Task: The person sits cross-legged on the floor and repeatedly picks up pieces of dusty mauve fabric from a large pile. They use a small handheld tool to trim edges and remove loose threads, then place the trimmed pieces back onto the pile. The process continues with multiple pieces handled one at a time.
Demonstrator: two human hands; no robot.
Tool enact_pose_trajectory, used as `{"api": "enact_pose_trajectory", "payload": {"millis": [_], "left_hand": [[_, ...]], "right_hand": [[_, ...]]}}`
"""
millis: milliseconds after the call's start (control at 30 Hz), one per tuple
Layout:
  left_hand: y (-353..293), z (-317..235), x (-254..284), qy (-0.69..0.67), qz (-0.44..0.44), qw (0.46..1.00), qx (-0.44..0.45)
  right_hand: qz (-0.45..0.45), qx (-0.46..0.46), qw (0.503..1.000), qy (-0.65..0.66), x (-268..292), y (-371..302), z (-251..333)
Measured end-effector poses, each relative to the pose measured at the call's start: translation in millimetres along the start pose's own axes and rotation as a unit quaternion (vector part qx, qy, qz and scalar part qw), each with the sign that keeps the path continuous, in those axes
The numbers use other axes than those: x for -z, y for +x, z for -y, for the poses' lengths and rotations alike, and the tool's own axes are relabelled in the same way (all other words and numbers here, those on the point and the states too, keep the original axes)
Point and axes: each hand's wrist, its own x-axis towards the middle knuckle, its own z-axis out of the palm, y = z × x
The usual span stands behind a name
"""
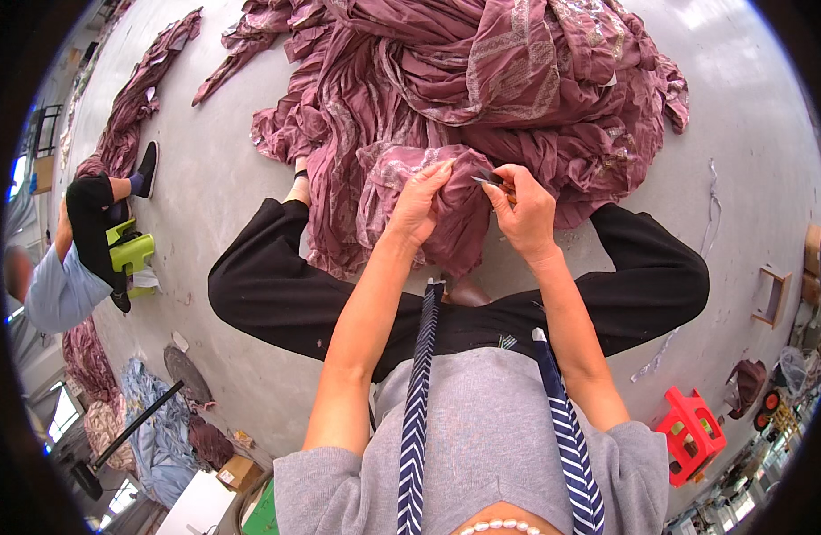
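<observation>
A large heap of mauve cloth (410,71) with pale patterned bands lies on the floor before me, and part of it comes up between my legs. My left hand (419,203) is closed, pinching a fold of this cloth between thumb and fingers. Just to its right, my right hand (528,212) is wrapped round a small pair of thread snips (487,176). Their dark pointed blades stick out toward the left hand, over the held fold. Most of the handle is hidden in the fingers.
At far left another person (67,281) sits on a green stool (132,252) beside a long mauve cloth strip (129,111). A red stool (693,435) stands at lower right. Blue cloth (160,437) and a cardboard box (239,473) lie at lower left. Loose pale strips (713,205) lie on the right floor.
</observation>
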Motion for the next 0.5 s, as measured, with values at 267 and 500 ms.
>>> {"api": "enact_pose_trajectory", "payload": {"millis": [267,500], "left_hand": [[1.5,2.5,4.5,0.007,0.0,1.0,0.007],[4.0,3.7,5.8,0.042,0.013,0.999,0.021]], "right_hand": [[-0.036,0.029,0.998,-0.05,-7.4,0.6,-8.3],[-0.03,0.052,0.997,-0.054,-10.4,7.6,-8.5]]}}
